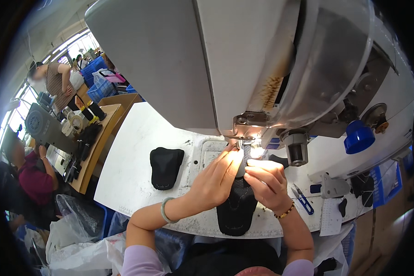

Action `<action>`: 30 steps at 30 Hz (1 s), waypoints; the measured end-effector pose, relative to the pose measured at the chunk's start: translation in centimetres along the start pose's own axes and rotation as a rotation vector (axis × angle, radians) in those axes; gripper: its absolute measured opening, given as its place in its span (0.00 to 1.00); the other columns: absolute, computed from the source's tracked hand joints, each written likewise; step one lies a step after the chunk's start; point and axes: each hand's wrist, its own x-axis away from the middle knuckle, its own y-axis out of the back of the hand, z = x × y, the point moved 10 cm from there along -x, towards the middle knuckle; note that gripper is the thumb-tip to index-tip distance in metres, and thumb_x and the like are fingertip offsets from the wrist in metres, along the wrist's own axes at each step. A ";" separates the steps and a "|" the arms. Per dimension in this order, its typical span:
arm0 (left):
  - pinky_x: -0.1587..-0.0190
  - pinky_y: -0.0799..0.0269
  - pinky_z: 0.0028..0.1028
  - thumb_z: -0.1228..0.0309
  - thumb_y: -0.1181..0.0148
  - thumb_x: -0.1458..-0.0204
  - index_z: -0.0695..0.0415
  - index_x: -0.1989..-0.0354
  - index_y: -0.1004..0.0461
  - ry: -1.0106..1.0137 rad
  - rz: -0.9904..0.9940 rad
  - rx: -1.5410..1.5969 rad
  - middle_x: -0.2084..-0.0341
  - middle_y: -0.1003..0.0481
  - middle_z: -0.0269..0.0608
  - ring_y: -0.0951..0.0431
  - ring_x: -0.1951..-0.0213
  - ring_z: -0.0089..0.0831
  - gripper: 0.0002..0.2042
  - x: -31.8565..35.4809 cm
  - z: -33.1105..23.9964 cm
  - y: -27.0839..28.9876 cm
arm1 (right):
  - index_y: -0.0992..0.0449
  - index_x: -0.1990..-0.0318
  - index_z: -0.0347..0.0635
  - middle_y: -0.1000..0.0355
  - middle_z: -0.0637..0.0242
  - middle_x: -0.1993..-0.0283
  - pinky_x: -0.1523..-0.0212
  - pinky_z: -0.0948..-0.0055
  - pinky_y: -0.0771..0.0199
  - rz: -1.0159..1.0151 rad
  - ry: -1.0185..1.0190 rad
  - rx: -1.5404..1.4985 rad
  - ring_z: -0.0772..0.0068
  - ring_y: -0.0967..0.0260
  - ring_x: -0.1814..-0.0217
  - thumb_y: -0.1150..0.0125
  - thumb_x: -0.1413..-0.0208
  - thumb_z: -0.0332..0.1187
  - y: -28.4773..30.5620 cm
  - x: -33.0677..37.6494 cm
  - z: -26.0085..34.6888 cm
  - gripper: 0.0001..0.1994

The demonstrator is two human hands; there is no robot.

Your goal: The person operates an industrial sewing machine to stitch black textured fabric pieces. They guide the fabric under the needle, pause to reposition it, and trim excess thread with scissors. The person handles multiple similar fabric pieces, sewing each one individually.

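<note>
Where the machine (156, 60) overhangs the table (129, 161): bright light falls on the work, which is best kept in that glow.
Left hand (214, 181): fingers straight and close together beside the strip; whether they grip, I cannot tell. They should steady, tips clear of the needle area.
Right hand (270, 181): thumb and finger pinch the strip; a light hold should guide without tugging.
Near pad (236, 214): black, below the hands at the table's front edge; best kept from dragging.
Other pad (165, 168): apart, left.
Snips (303, 201): right, blue-handled.
Strip (247, 152): grey, between the hands, under the machine's head; best kept straight.
</note>
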 end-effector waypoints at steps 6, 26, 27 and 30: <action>0.47 0.30 0.39 0.85 0.49 0.55 0.76 0.53 0.33 0.018 -0.018 0.076 0.54 0.33 0.60 0.30 0.48 0.54 0.17 0.6 0.6 -0.8 | 0.23 0.59 0.46 0.27 0.73 0.54 0.60 0.77 0.39 0.025 -0.037 0.017 0.82 0.32 0.63 0.38 0.56 0.28 -0.1 -0.1 -0.7 0.13; 0.57 0.25 0.36 0.82 0.45 0.56 0.66 0.62 0.27 -0.070 -0.296 0.210 0.61 0.25 0.50 0.23 0.58 0.47 0.11 0.9 3.9 -0.5 | 0.22 0.58 0.51 0.32 0.79 0.64 0.56 0.72 0.38 0.040 -0.178 0.100 0.77 0.35 0.63 0.38 0.58 0.23 -0.9 -1.0 -2.4 0.17; 0.57 0.25 0.36 0.82 0.46 0.56 0.66 0.63 0.26 -0.045 -0.311 0.256 0.62 0.25 0.49 0.23 0.59 0.47 0.10 1.0 4.3 -0.5 | 0.22 0.58 0.51 0.32 0.78 0.63 0.56 0.71 0.38 0.045 -0.186 0.107 0.77 0.35 0.62 0.38 0.58 0.24 -1.0 -1.0 -2.4 0.16; 0.57 0.24 0.33 0.85 0.46 0.59 0.66 0.64 0.25 0.032 -0.343 0.365 0.64 0.23 0.49 0.22 0.60 0.45 0.12 1.3 5.6 -0.9 | 0.22 0.58 0.51 0.31 0.77 0.63 0.53 0.70 0.38 0.055 -0.211 0.121 0.76 0.35 0.60 0.37 0.58 0.25 -1.1 -0.7 -2.5 0.16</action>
